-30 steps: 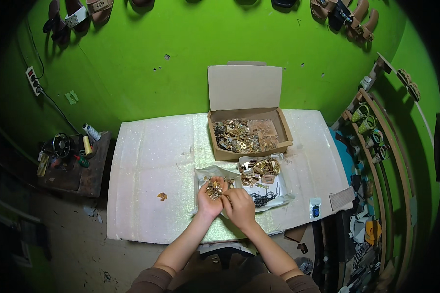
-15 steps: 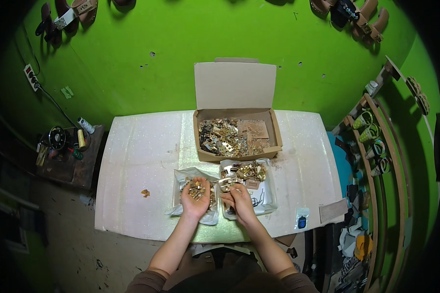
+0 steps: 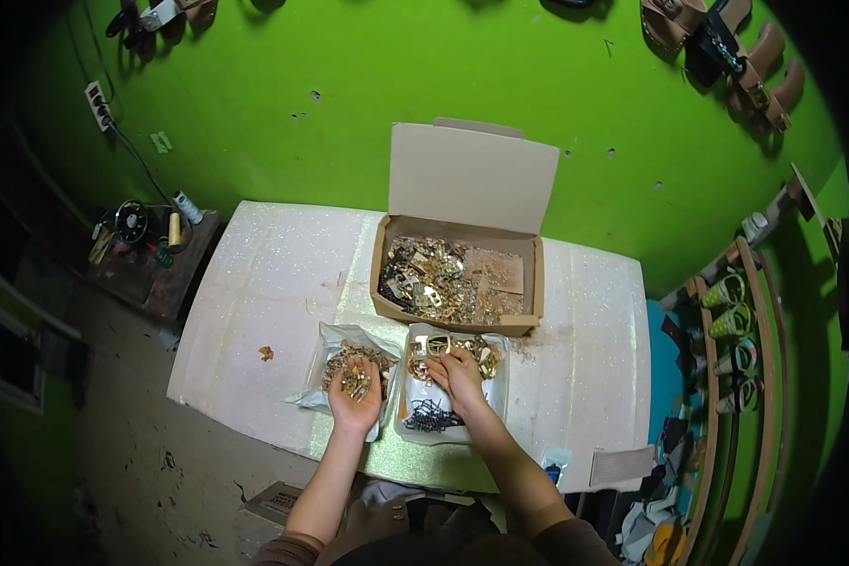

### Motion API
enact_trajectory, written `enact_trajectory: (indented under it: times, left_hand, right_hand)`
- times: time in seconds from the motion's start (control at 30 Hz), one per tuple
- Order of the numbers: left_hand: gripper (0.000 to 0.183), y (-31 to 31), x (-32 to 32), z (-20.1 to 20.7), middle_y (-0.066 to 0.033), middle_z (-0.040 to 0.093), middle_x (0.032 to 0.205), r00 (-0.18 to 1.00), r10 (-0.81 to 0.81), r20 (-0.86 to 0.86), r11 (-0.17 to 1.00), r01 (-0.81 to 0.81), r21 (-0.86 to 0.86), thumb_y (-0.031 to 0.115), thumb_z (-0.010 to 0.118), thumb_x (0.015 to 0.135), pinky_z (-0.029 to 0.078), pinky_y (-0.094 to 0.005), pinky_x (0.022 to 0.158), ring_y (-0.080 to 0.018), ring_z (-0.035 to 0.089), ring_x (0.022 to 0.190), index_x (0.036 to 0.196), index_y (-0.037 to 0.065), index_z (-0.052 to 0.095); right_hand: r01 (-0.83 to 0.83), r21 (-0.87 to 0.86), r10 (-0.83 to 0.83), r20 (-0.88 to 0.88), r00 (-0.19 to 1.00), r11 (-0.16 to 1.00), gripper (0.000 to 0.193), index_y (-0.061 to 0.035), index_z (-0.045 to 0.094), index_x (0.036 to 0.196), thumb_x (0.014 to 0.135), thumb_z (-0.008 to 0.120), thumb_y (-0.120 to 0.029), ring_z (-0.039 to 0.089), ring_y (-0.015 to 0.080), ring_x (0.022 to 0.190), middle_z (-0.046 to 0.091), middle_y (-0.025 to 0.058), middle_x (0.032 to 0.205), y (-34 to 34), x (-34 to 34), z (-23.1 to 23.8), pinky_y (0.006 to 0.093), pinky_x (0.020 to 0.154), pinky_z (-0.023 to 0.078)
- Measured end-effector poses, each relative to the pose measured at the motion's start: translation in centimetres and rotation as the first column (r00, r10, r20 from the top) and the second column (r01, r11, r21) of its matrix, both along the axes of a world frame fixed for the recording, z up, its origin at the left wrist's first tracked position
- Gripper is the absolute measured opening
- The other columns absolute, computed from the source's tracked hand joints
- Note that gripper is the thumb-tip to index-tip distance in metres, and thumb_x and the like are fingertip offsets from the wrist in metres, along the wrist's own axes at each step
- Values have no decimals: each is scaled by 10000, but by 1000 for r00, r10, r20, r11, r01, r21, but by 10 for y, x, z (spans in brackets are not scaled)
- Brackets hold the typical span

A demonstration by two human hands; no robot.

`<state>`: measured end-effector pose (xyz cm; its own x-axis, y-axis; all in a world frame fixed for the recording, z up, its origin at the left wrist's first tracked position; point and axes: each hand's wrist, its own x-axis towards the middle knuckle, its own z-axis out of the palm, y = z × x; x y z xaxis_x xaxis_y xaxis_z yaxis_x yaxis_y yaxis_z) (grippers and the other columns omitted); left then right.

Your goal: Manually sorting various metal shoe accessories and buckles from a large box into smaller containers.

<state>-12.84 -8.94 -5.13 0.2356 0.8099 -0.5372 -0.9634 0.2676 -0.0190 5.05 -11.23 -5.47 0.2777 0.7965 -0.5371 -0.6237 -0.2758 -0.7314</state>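
My left hand (image 3: 353, 407) is cupped palm up over a pale plastic bag (image 3: 311, 385) of small gold-coloured metal fittings. Several of these fittings (image 3: 356, 382) rest in its palm and between the curled fingers. Over a clear plastic tray (image 3: 502, 401) just to the right, my right hand (image 3: 458, 379) has its fingers bent and drawn together; what they hold, if anything, is too small to make out. Close to those fingertips is a shiny rectangular buckle (image 3: 434, 346). More gold fittings fill the tray's far end, and a dark beaded heap (image 3: 431, 415) lies at its near end.
Behind the tray stands an open cardboard box (image 3: 457, 322) full of mixed metal fittings. A brown scrap (image 3: 266, 354) lies at the left of the white table (image 3: 245, 292). At the right front edge are a small packet (image 3: 555, 464) and a grey flat piece (image 3: 623, 466).
The whole view has shifted and tilted. My right hand has moved toward the tray's far end, baring the dark beaded heap. My left hand stays cupped over the bag.
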Motion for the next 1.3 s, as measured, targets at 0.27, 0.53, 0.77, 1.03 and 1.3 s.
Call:
enact_trajectory:
  times: [0.27, 0.53, 0.77, 1.03, 1.3]
  left_hand:
    - [207, -9, -6, 15, -109, 566, 924, 997, 71, 21, 995, -70, -68, 158, 394, 847, 417, -376, 909, -211, 538, 944, 885, 13, 537]
    - [219, 5, -22, 19, -108, 580, 934, 997, 8, 71, 999, -11, 40, 125, 388, 839, 402, -375, 921, -215, 536, 960, 908, 7, 560]
    - [224, 10, -31, 26, -92, 564, 986, 979, -200, 45, 979, 197, 62, 149, 387, 859, 415, -374, 907, -212, 523, 998, 964, 15, 532]
    - [264, 28, -52, 25, -95, 539, 1078, 932, -362, 1, 924, 359, 132, 168, 363, 877, 374, -350, 934, -215, 485, 1059, 1031, 16, 514]
    - [317, 33, -63, 18, -110, 519, 1092, 861, -506, -41, 838, 503, 212, 206, 313, 902, 334, -378, 959, -222, 454, 1089, 1094, 12, 475]
  right_hand:
    - [35, -62, -36, -17, 999, 997, 314, 12, 359, 1147, 844, 424, -37, 563, 207, 932, 538, 119, 976, 10, -5, 7, 271, 744, 476]
    - [62, 29, -63, 19, 998, 998, 305, 21, 476, 1101, 796, 465, 15, 551, 122, 807, 562, 67, 926, -1, -7, -6, 199, 706, 448]
    - [-46, 59, 6, 546, 838, 997, 357, 15, 483, 1101, 755, 544, -47, 513, 184, 931, 535, 98, 1015, -9, -39, 14, 272, 807, 404]
    - [-443, 147, -48, 972, 228, 884, 181, -60, 599, 896, 725, 586, -118, 474, 299, 915, 518, 134, 909, -19, -109, 67, 346, 829, 377]
    - [-344, 23, 7, 996, 88, 939, 163, -48, 642, 803, 714, 615, -182, 480, 295, 842, 527, 121, 830, -18, -150, 63, 366, 754, 405]
